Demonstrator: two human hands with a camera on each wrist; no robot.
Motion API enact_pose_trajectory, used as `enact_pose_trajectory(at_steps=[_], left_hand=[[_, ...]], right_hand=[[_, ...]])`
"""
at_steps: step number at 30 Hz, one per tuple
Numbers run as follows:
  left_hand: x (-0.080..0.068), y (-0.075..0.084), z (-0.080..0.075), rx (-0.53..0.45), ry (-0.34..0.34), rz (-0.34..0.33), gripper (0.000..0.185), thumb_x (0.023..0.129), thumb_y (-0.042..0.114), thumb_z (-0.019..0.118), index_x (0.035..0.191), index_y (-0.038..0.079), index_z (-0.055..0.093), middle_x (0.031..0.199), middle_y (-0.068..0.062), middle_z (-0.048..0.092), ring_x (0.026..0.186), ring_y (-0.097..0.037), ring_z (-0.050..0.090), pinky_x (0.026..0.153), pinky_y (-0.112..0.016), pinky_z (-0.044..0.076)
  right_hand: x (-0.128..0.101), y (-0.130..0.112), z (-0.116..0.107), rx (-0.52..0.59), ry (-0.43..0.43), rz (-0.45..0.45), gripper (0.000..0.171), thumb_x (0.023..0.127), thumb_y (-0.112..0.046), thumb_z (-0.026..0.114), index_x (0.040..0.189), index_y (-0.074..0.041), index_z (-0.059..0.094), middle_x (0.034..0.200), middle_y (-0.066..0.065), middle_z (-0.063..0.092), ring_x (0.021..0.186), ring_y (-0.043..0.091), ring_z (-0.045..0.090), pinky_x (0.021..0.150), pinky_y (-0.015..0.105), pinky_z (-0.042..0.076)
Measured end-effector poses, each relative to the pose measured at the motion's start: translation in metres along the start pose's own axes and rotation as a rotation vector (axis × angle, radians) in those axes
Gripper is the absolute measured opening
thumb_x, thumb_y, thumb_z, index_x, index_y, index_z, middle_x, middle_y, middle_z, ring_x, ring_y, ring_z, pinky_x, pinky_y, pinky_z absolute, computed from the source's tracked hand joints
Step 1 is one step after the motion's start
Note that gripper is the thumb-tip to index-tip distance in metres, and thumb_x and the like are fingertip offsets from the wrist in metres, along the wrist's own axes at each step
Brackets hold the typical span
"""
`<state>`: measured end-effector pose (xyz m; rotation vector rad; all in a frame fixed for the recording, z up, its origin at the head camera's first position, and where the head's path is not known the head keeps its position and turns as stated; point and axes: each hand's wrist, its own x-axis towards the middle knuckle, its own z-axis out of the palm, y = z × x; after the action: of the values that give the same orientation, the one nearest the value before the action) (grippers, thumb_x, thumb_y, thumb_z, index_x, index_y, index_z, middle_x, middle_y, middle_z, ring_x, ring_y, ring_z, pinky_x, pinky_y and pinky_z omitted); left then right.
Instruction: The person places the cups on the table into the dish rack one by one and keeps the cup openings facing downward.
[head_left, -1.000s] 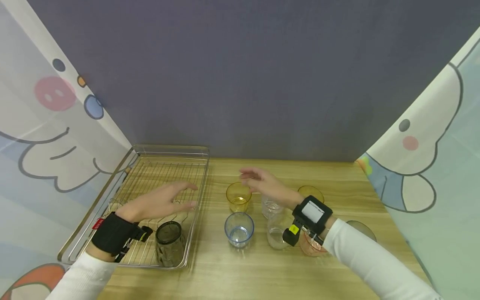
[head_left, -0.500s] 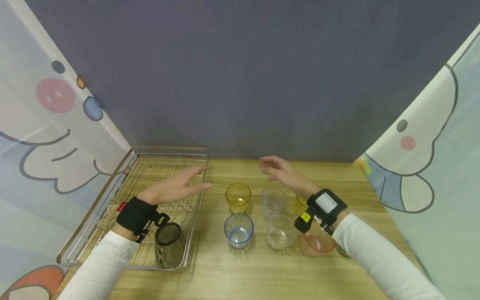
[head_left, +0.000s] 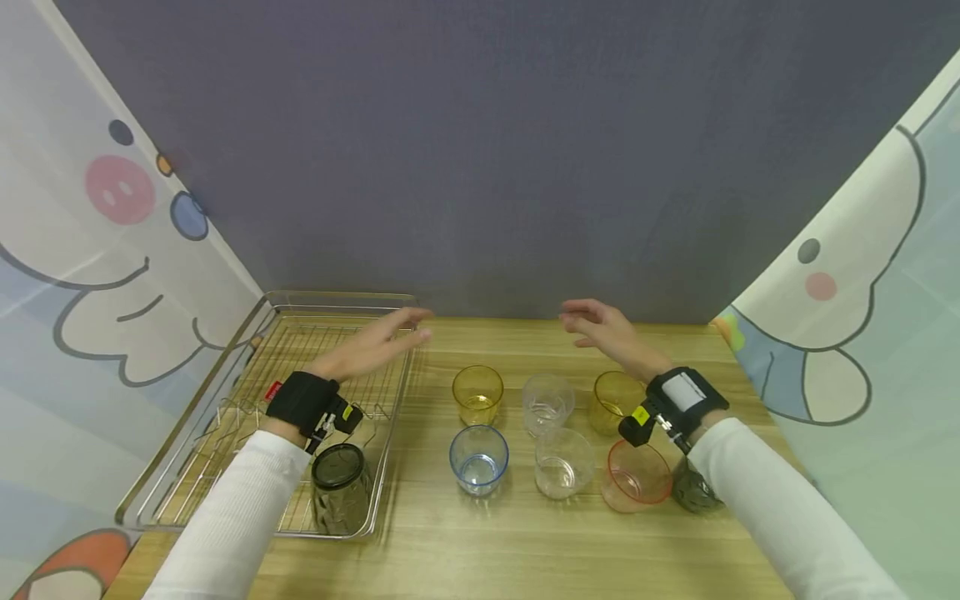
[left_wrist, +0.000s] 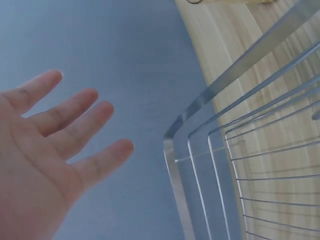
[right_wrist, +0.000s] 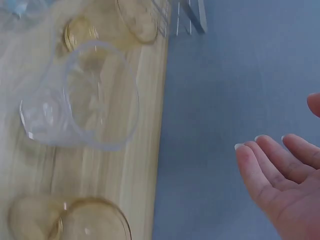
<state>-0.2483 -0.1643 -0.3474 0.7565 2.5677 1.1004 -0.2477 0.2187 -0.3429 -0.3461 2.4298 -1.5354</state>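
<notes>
My left hand (head_left: 371,343) hangs over the back right part of the wire rack (head_left: 392,467), fingers loosely spread and holding nothing. My right hand (head_left: 611,337) hovers above the back of the table, behind the right yellow glass (head_left: 609,408), its fingers relaxed. Also on the table are a left yellow glass (head_left: 477,398), a blue-rimmed glass (head_left: 478,468), two clear glasses, one behind (head_left: 547,408) and one in front (head_left: 562,468), and a red-rimmed glass (head_left: 636,479). The right sleeve partly hides a dark grey glass (head_left: 693,487). A dark glass (head_left: 341,496) stands upside down in the rack's front right corner.
A dark grey panel (head_left: 487,167) rises behind the wooden table (head_left: 480,558). Printed curtains close off the left (head_left: 45,275) and right (head_left: 885,275) sides. Bent wire dividers (head_left: 232,412) stand up inside the rack, near a red tag (head_left: 273,390).
My right hand has moved right and slightly back, off from above the glasses. My left hand has moved back and to the right over the rack. The glasses have stayed in place.
</notes>
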Motion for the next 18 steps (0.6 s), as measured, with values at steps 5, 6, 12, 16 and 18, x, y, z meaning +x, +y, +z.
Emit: enact_pose_trajectory(at_steps=[5,6,12,16,18], left_hand=[[0.004,-0.008,-0.003,-0.067,0.028,-0.029,0.059,0.105,0.047,0.038,0.154,0.014,0.031,0.157,-0.013,0.036,0.143,-0.037,0.038,0.116,-0.060,0.031],[0.005,-0.009,-0.004,-0.075,0.030,-0.031,0.059,0.105,0.048,0.037,0.154,0.015,0.030,0.157,-0.013,0.036,0.143,-0.037,0.037,0.116,-0.060,0.032],[0.007,-0.011,-0.006,-0.102,0.032,-0.039,0.061,0.105,0.052,0.034,0.156,0.019,0.028,0.159,-0.011,0.034,0.145,-0.037,0.035,0.116,-0.060,0.031],[0.006,-0.010,-0.008,-0.091,0.031,-0.047,0.062,0.105,0.053,0.034,0.156,0.019,0.027,0.159,-0.011,0.033,0.145,-0.036,0.035,0.117,-0.060,0.030],[0.006,-0.009,-0.008,-0.078,0.029,-0.047,0.063,0.105,0.053,0.033,0.157,0.018,0.026,0.160,-0.011,0.032,0.146,-0.036,0.034,0.117,-0.060,0.029]], right_hand=[[-0.003,0.004,-0.019,-0.035,0.030,0.026,0.053,0.105,-0.028,0.048,0.149,-0.001,0.036,0.150,0.024,0.043,0.137,0.041,0.044,0.108,0.053,0.045],[-0.004,0.005,-0.024,-0.047,0.036,0.032,0.053,0.105,-0.030,0.048,0.149,-0.002,0.036,0.151,0.023,0.042,0.137,0.040,0.044,0.108,0.053,0.045],[-0.011,0.009,-0.048,-0.093,0.059,0.054,0.056,0.106,-0.033,0.045,0.151,-0.004,0.033,0.154,0.022,0.039,0.137,0.038,0.044,0.108,0.051,0.046],[-0.017,0.010,-0.059,-0.135,0.054,0.061,0.057,0.106,-0.034,0.044,0.152,-0.003,0.031,0.153,0.024,0.039,0.136,0.040,0.045,0.106,0.050,0.047],[-0.021,0.009,-0.064,-0.174,0.043,0.067,0.059,0.105,-0.035,0.045,0.152,-0.003,0.031,0.153,0.024,0.039,0.136,0.041,0.045,0.105,0.049,0.048]])
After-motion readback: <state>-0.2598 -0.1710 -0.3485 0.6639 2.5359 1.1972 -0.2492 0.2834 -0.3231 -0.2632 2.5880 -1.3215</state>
